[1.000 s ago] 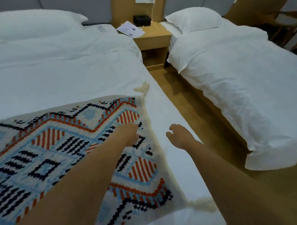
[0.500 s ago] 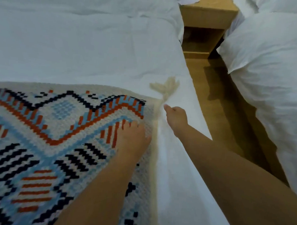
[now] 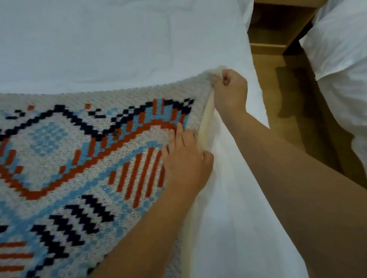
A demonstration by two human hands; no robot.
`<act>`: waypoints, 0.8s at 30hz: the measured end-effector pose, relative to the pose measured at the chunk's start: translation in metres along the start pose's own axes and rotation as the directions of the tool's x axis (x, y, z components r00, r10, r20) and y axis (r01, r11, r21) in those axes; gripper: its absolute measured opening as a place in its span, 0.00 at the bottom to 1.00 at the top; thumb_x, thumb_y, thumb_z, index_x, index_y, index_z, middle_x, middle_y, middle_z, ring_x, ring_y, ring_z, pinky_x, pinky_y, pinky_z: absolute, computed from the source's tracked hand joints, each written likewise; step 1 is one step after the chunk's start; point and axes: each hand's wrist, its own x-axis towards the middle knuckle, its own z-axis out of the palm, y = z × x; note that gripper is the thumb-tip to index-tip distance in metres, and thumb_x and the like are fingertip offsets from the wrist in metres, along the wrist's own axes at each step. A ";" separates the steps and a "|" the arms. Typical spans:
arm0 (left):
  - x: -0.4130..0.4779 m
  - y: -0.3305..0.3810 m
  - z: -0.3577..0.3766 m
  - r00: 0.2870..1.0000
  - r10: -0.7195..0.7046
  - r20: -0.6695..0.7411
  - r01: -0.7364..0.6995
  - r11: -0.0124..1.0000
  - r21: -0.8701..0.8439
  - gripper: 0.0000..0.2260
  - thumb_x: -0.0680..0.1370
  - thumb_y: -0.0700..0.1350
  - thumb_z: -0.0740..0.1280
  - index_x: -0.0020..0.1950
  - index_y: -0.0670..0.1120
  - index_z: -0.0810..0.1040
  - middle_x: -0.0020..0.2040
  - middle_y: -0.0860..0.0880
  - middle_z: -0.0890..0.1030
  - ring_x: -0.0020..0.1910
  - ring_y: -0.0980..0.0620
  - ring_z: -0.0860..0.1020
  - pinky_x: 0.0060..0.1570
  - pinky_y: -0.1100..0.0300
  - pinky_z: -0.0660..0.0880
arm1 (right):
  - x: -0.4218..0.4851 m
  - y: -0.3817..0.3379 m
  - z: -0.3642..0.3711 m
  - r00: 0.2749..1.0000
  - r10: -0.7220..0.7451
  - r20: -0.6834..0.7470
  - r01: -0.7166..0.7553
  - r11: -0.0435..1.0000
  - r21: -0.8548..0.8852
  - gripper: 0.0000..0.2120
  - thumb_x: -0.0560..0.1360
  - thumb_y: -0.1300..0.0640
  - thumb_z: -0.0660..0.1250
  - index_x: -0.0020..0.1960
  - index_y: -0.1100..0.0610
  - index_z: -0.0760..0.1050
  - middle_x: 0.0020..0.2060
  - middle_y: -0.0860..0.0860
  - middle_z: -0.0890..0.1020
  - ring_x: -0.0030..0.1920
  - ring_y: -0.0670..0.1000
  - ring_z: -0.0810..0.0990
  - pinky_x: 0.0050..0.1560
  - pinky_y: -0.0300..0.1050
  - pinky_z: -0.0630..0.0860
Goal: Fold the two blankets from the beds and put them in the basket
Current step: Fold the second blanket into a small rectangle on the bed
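A person's right hand (image 3: 229, 89) pinches the corner of a patterned blanket (image 3: 74, 155) on a white bed (image 3: 119, 43); the left hand (image 3: 185, 161) lies flat, fingers extended, by its edge.

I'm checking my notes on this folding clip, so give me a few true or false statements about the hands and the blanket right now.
The right hand grips the far corner of the blanket. True.
The left hand hovers clear of the blanket. False: it rests flat on it near the edge.
The blanket is plain white. False: it is patterned in blue, red and dark navy.
A wooden nightstand stands between the near bed and the far bed. True.
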 end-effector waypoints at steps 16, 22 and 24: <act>-0.045 -0.060 0.017 0.903 0.210 0.374 -0.318 0.913 0.255 0.36 0.76 0.66 0.44 0.73 0.47 0.31 0.76 0.47 0.35 0.73 0.50 0.32 0.65 0.53 0.27 | -0.142 0.091 0.010 0.951 0.092 0.294 0.139 0.723 -0.677 0.24 0.81 0.54 0.46 0.76 0.60 0.49 0.76 0.55 0.52 0.76 0.53 0.48 0.74 0.45 0.43; -0.170 -0.078 0.008 0.909 0.190 0.371 -0.288 0.930 0.229 0.32 0.76 0.64 0.38 0.69 0.47 0.27 0.76 0.47 0.37 0.74 0.50 0.34 0.67 0.53 0.27 | -0.248 0.088 -0.017 0.922 0.132 0.365 0.165 0.718 -0.676 0.25 0.81 0.51 0.46 0.76 0.58 0.49 0.76 0.54 0.52 0.76 0.52 0.47 0.73 0.44 0.40; -0.209 -0.081 0.003 0.894 0.182 0.410 -0.291 0.931 0.221 0.34 0.77 0.63 0.42 0.69 0.46 0.26 0.76 0.46 0.35 0.73 0.49 0.33 0.66 0.53 0.27 | -0.292 0.083 -0.029 0.905 0.156 0.396 0.161 0.736 -0.658 0.25 0.81 0.50 0.46 0.76 0.58 0.50 0.76 0.54 0.53 0.76 0.52 0.47 0.73 0.44 0.40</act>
